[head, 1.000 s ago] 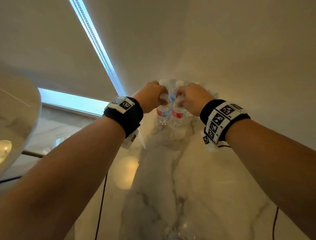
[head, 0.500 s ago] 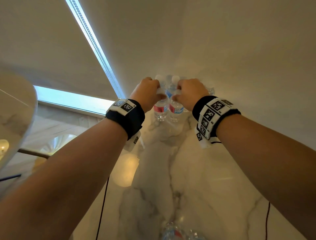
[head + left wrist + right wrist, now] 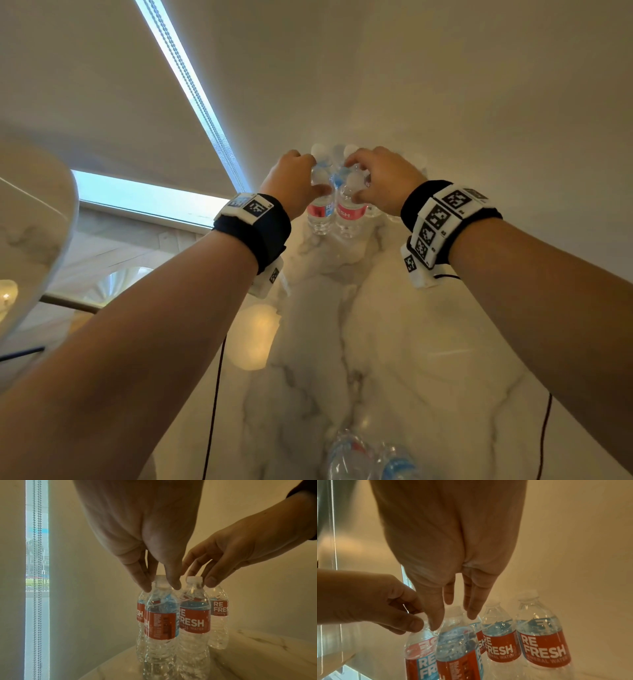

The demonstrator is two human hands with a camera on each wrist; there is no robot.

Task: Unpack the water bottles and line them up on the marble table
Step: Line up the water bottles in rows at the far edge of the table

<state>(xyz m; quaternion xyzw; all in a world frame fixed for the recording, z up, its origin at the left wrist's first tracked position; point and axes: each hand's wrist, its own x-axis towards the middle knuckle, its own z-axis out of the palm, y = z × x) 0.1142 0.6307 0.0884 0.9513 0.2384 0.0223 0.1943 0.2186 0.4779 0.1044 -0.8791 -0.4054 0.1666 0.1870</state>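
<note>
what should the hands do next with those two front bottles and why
Probably let go and draw both hands back. The left hand and right hand each pinch the neck of a front bottle, and both bottles already stand upright on the marble table beside the others.

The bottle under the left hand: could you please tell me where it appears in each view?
Head: bottle, upper centre, left of the front pair.
Left wrist: bottle, centre foreground.
Right wrist: bottle, lower left.
Shared landmark: right hand pinching the neighbouring bottle.
</note>
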